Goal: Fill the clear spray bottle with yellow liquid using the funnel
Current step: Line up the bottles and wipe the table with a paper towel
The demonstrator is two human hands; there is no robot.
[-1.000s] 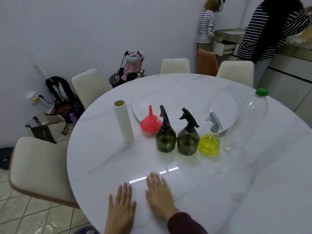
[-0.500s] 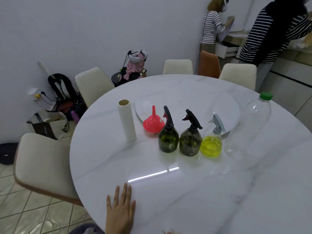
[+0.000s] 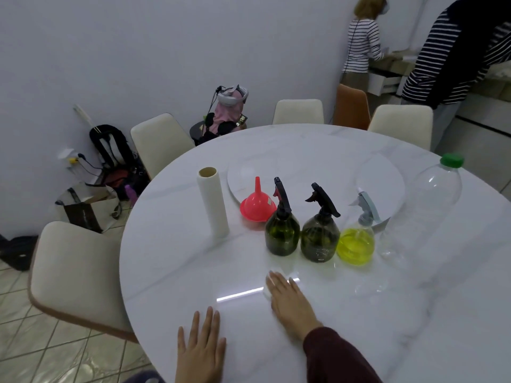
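A clear spray bottle with a grey trigger head stands on the white round table, about half full of yellow liquid. Left of it stand two dark green spray bottles with black heads. A pink-red funnel sits upside down behind them, its spout up. My left hand lies flat on the near table edge, fingers straight. My right hand stretches forward over the table with fingers straight, holding nothing, a short way before the green bottles.
A large empty clear bottle with a green cap stands right of the sprayers. A paper roll stands upright to the left. A round turntable lies behind. Cream chairs ring the table; two people stand at the counter far right.
My right hand, out of view half a second ago, has come back and reached forward over the table toward the bottles. My left hand stays flat near the edge.
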